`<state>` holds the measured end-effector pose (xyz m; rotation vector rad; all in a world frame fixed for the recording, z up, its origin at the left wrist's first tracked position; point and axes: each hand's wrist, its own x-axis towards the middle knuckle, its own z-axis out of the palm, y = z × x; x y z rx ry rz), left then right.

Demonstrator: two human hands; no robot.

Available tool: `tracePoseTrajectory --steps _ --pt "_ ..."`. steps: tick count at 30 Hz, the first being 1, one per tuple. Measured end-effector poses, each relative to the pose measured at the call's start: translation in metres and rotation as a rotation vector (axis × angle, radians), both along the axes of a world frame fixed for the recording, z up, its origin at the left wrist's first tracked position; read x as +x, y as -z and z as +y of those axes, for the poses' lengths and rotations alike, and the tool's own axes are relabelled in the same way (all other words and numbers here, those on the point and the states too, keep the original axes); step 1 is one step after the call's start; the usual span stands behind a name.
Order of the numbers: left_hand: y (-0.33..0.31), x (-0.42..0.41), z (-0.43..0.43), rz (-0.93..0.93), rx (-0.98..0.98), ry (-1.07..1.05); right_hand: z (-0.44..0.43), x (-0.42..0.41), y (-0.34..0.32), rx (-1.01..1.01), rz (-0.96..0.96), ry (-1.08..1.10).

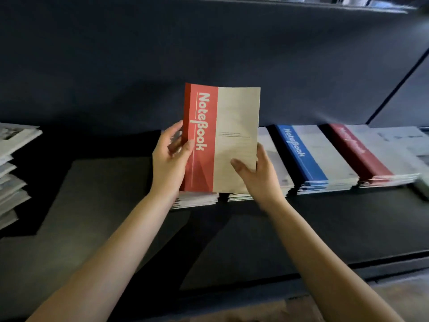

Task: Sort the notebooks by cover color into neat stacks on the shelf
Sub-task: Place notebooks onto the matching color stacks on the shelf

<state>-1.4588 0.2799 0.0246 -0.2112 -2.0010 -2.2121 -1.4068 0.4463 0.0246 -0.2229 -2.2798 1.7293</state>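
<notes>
- Although a slumped pile of pale booklets (14, 173) lies at the far left of the shelf (232, 240), the step in hand is nearer the middle: one notebook is held up for sorting and not yet placed.
- The left hand (170, 159) grips the spine edge, thumb on the red band and fingers curled behind.
- The red-banded notebook (220, 138) stands nearly upright above the shelf, cover towards the camera. It has a red strip with pale "NoteBook" lettering and a cream panel beside it, and it looks thin and slightly bowed.
- The right hand (257, 175) pinches the lower right corner, thumb on the cover.
- Low stacks (197, 201) lie just beneath the hands, with their top covers largely hidden.
- Further right sit a blue-banded stack (315, 159) and then a dark red-banded stack (371, 156), side by side.
- The next move likely calls for picking the matching red stack, either the hidden one below or the far one. Then the notebook goes down flat, with its spine aligned and edges squared.
</notes>
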Motion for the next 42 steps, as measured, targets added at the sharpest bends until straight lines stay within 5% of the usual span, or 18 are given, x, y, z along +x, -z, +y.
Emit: tracePoseTrajectory --steps 14,27,33,42 --pt "-0.023 0.016 0.263 -0.035 -0.134 0.395 0.268 0.066 -0.017 0.065 0.036 0.472" --pt "0.032 0.021 0.346 0.330 -1.241 0.284 0.380 0.056 0.007 0.347 -0.194 0.533" --pt "0.032 0.021 0.348 0.344 -1.249 0.259 0.390 0.027 0.019 0.861 -0.462 0.386" --pt "0.034 0.020 0.349 0.268 -1.256 0.256 0.394 0.012 0.021 0.916 -0.485 0.294"
